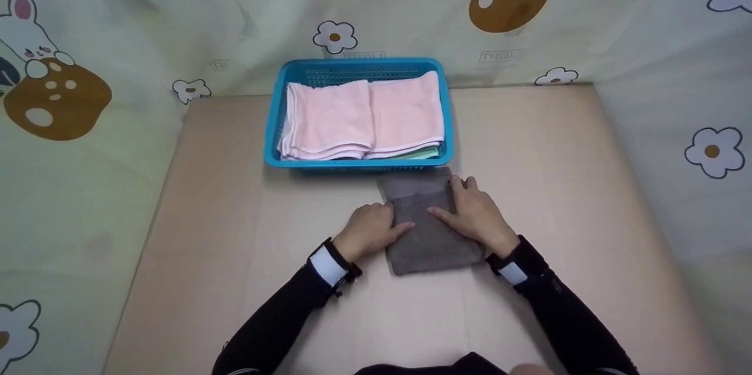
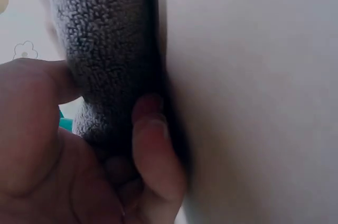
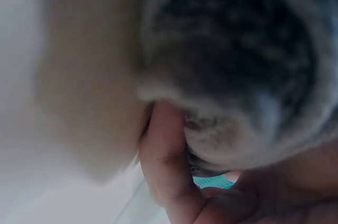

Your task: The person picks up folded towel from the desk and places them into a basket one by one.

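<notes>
A folded grey towel [image 1: 437, 245] lies on the table just in front of the blue basket. My left hand [image 1: 369, 228] grips its left edge, thumb on top and fingers curled at the side. On the opposite edge my right hand [image 1: 479, 216] holds the towel, with the thumb over its upper face. In the left wrist view, the towel's looped pile [image 2: 105, 39] sits between thumb and fingers. Up close in the right wrist view, the rolled fold of the towel [image 3: 222, 134] is blurred, with a finger tucked beneath it.
Beyond the towel stands a blue plastic basket [image 1: 270, 128] holding two stacks of folded pink towels [image 1: 332, 116], with a green cloth [image 1: 420, 154] under the right stack. The pale wooden table [image 1: 205, 198] is bordered by a patterned curtain [image 1: 247, 34] at the back and both sides.
</notes>
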Demonstrator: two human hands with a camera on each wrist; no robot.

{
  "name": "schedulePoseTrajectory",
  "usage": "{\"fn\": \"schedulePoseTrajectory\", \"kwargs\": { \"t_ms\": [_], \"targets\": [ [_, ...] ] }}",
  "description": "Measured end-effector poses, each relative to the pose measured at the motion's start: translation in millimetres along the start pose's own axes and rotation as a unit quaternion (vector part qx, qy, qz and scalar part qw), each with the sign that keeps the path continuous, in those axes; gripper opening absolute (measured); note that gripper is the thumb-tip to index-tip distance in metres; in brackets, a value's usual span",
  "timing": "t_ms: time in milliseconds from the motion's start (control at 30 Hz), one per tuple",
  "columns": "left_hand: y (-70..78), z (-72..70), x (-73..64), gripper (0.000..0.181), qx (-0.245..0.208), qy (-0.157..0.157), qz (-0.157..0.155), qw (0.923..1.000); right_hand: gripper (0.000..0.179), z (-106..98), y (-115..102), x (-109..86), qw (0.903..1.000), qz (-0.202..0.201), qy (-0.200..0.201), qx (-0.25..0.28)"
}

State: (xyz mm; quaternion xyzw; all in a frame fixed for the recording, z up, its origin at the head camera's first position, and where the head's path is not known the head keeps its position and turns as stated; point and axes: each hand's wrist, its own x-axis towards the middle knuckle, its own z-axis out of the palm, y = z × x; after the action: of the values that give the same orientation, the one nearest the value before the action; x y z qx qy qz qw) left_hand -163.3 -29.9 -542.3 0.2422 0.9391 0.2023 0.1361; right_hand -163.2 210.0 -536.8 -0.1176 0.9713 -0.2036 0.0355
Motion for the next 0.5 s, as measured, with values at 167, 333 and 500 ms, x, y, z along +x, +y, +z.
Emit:
{"fn": "schedulePoseTrajectory", "kwargs": {
  "t_ms": [167, 333, 500],
  "targets": [
    [1.0, 1.1, 0.6, 0.046, 0.005, 0.005, 0.010, 0.9999, 0.071, -0.1, -2.0, 1.6, 0.9995, -0.006, -0.014, 0.027],
    [10.3, -9.1, -6.6, 0.040, -0.012, 0.018, 0.032, 0.9993, 0.054, -10.5, -7.1, -3.3, 0.9974, -0.023, -0.007, 0.068],
    [30.9, -45.6, -25.8, 0.037, -0.038, 0.043, 0.078, 0.9953, 0.040, -55.0, -22.8, -22.8, 0.9912, -0.056, 0.037, 0.115]
  ]
}}
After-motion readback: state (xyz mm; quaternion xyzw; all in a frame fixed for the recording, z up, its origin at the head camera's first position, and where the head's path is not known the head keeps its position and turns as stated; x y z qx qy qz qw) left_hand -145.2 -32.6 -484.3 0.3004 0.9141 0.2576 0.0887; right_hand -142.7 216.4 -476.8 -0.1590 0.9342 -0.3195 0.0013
